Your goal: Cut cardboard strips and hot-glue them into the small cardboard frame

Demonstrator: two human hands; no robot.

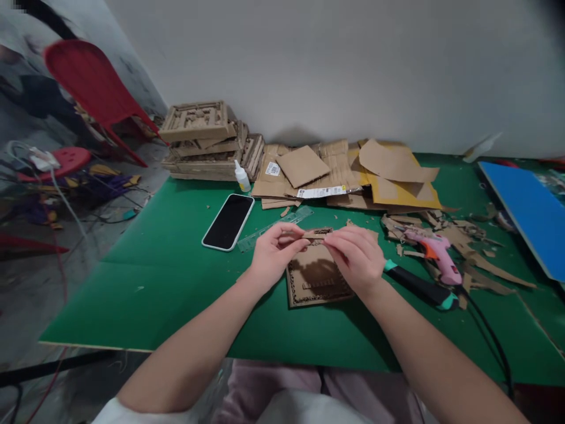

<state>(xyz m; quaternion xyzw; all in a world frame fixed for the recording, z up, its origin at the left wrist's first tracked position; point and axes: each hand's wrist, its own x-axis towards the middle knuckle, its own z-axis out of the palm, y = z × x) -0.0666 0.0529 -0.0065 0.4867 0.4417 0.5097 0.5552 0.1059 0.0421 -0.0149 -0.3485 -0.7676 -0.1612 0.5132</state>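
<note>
Left hand (pixel 278 250) and right hand (pixel 356 256), fingers closed, are pinching a narrow cardboard strip (pixel 314 236) between them above a square cardboard panel (pixel 315 272), which is lying flat on the green table (pixel 176 282).

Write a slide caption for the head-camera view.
Left hand and right hand hold a thin cardboard strip over a cardboard panel on a green table.
</note>
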